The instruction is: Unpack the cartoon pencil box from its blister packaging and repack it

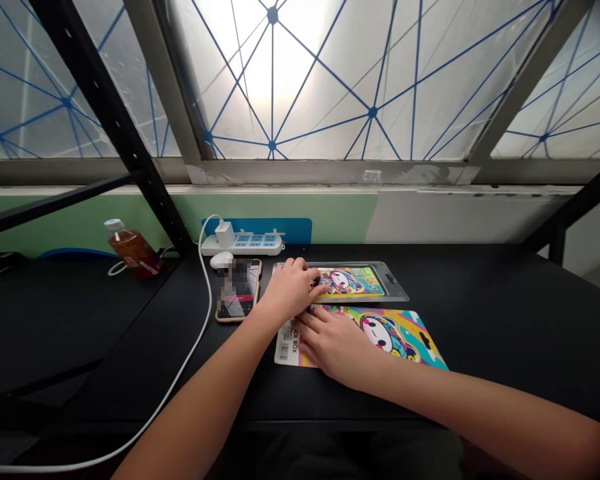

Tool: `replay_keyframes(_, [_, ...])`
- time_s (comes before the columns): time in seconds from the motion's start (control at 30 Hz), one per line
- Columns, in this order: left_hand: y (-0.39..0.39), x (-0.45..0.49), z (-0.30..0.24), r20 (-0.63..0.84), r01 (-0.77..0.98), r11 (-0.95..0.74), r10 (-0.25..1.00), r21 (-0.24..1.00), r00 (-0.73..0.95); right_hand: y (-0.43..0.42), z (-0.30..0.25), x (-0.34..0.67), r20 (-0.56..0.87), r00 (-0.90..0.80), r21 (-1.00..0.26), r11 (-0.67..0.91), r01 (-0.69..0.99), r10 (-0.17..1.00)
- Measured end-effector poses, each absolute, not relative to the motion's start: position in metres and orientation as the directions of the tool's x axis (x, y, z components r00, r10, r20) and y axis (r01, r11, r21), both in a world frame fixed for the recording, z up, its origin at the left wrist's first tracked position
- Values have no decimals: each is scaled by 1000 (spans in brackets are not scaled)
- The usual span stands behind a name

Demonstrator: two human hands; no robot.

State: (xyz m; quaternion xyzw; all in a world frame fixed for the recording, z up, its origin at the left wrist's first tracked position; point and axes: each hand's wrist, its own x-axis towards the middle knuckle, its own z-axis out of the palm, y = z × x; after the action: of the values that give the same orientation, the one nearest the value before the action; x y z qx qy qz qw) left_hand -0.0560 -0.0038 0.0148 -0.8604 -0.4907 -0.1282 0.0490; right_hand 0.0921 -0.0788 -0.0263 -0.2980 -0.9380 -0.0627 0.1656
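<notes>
Left hand (pixel 290 290) is clenched over the left end of a clear plastic blister pack (pixel 395 288), its fingers bent down as if to steady the pack against the desk. The fingertips bunch at the printed cartoon insert (pixel 350 281), though whether they pinch anything there is too hidden to tell. Right hand (pixel 336 347) is released, lying flat with its fingers spread on a glossy cartoon-printed card (pixel 397 340), and seems to be pinning it in place. A barcode label (pixel 286 350) shows at the card's left edge. The card lies directly in front of the pack, and the two hands nearly meet where the pieces come together.

Both pieces rest on a black desktop (pixel 480 300). Just left of them lies a smartphone (pixel 237 290) in a gold-edged case, its screen pixelated, with a small white oval case (pixel 221 260) beyond it. Against the wall sits a white power strip (pixel 243 245) with a charger (pixel 225 233) plugged in, and its white cable (pixel 211 280) loops across the desk toward the lower left. Farther left stands a bottle of amber drink (pixel 133 248). Above the green-and-white wall (pixel 280 207), a black steel shelf upright (pixel 110 120) crosses a frosted window (pixel 280 80) marked with blue lines.
</notes>
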Motion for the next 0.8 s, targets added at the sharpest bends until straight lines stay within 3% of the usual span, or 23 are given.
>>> replay_keyframes(0.2, [-1,-50,8,291,862,-507,827,16,481,-56,-20,120,351,-806,-234,878,418,477])
replay_keyframes(0.3, [0,-41,4,316,877,-480,833,7,454,-45,-19,130,356,-829,-283,895,345,432])
replay_keyframes(0.47, [2,-36,-1,341,877,-480,828,17,446,-43,-24,129,402,-829,-208,921,330,388])
replay_keyframes(0.63, [2,-39,-1,329,877,-480,834,32,444,-45,-17,142,606,-729,-169,946,275,320])
replay_keyframes(0.7, [2,-39,0,323,874,-485,833,36,449,-35,-10,156,633,-683,-123,919,376,364])
replay_keyframes(0.8, [3,-40,0,321,872,-488,832,37,452,-5,-2,184,553,-636,-14,769,639,538])
